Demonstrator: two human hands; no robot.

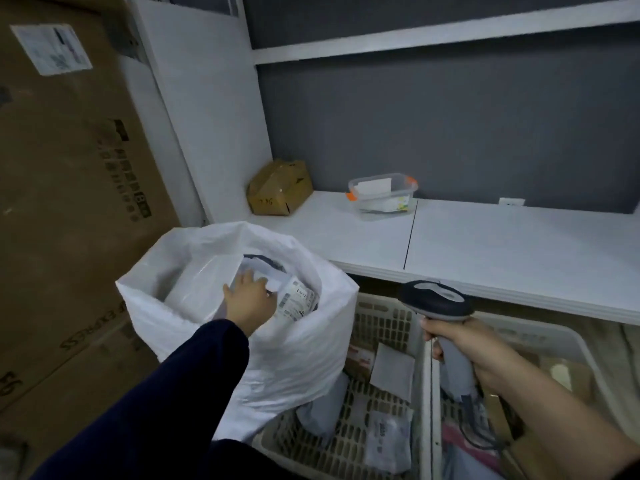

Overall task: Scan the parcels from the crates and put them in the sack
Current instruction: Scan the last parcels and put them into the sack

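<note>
Parcel (294, 301) with the printed label lies at the mouth of the sack (304, 358), under your left hand (247, 301). Your fingers reach forward over its white wrap with the thumb splayed to the side. Blur hides whether the fingertips pinch an edge or only rest on it, so I cannot tell if you have let go. Your right hand (460, 344) is clenched round the handle of the scanner (436, 297), whose head is raised above the rim where the two crates meet.

By my reading, you are at the drop: this parcel looks scanned and is going into the sack. The sack looks well filled, with parcels sitting high near its mouth, and its side touches the left crate (391, 320).

For the next move, free your left hand and lift it straight out so the limp rim is not dragged over. Then reach into the left crate, where a grey mailer (393, 370) and a bagged parcel (388, 441) lie loose. Choose one and turn its label up towards the scanner. The right crate (585, 344) holds more, partly hidden by your forearm.
</note>
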